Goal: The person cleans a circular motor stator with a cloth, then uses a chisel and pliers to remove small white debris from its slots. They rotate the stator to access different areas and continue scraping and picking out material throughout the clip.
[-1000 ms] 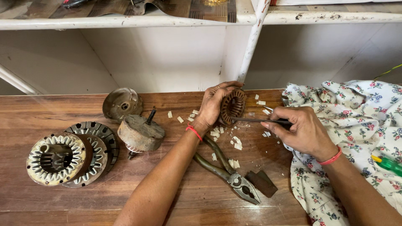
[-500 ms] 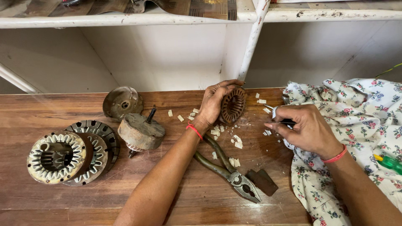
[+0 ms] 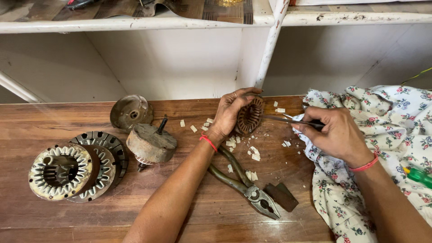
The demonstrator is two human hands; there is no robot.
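1 rusty slotted stator core (image 3: 249,116), upright.

Stator stack (image 3: 67,171) sat far left on worktop (image 3: 54,121), rotor (image 3: 150,143) just right of it, end cap (image 3: 131,111) behind rotor. Pliers (image 3: 245,186) lay centre-front, near the paper scraps (image 3: 252,155). Cloth (image 3: 382,135) covered the right side, screwdriver (image 3: 417,175) on it. Shelf (image 3: 135,20) ran behind, above.
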